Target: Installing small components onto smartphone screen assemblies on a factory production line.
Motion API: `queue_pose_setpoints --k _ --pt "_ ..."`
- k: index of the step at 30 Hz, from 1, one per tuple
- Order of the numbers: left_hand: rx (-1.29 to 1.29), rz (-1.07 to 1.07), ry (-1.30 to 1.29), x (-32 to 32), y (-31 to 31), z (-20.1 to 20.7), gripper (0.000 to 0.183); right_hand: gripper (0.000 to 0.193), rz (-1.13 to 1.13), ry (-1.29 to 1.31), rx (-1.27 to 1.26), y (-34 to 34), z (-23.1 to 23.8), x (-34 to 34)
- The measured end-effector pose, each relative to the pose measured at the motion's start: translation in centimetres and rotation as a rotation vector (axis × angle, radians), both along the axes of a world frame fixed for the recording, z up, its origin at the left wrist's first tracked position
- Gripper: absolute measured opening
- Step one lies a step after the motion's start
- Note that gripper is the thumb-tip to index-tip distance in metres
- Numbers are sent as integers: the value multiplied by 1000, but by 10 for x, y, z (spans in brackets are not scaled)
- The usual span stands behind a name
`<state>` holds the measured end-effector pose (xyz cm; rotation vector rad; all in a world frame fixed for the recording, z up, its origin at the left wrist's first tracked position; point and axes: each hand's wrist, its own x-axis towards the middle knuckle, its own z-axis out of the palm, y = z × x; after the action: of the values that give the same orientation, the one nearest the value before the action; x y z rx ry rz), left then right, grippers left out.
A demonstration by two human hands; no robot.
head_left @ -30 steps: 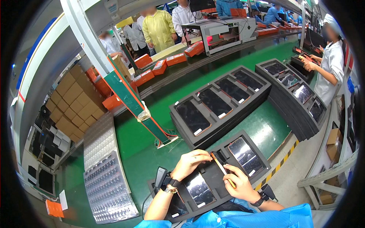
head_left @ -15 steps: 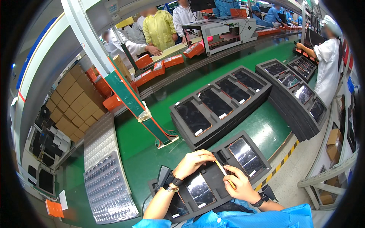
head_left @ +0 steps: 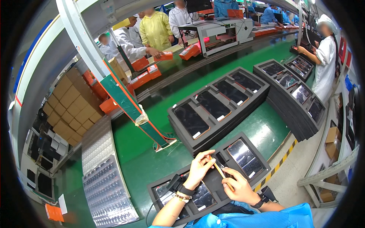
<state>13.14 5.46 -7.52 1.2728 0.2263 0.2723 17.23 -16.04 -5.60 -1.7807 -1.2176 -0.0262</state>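
Observation:
Between my two hands a phone (head_left: 220, 170) is held up on its side, its thin orange-yellow edge turned toward me. My left hand (head_left: 202, 167) pinches its upper end with thumb and fingers. Closed round the lower end is my right hand (head_left: 238, 187). Beneath them lies a dark grey foam tray (head_left: 262, 176). A dark-screened phone (head_left: 246, 159) fills its right-hand slot, and another phone (head_left: 203, 194) sits near my left wrist. My left forearm partly covers a further phone at the tray's left end.
A taller stack of foam trays (head_left: 182, 137) with several phones stands just beyond. More tray stacks (head_left: 300, 123) rise at the right, near a person in white (head_left: 327, 57). Clear plastic sheets of small parts (head_left: 110, 193) lie left. A green post (head_left: 131, 110) rises from the green bench.
My left hand and forearm have shifted right and turned, the fingers regripping the phone's upper end. Across the bench, a person's hand has moved right with an orange box.

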Motion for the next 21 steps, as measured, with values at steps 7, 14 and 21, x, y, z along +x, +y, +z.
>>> queue_pose_setpoints --k 7,14,21 --pt "-63 -3 93 -2 3 -1 39 19 28 -83 -98 2 8 0" --pt "401 38 212 -40 19 8 42 22 104 -337 -285 10 0 -8" --pt "854 381 373 -130 105 76 23 19 -29 -183 -116 -8 -10 11"
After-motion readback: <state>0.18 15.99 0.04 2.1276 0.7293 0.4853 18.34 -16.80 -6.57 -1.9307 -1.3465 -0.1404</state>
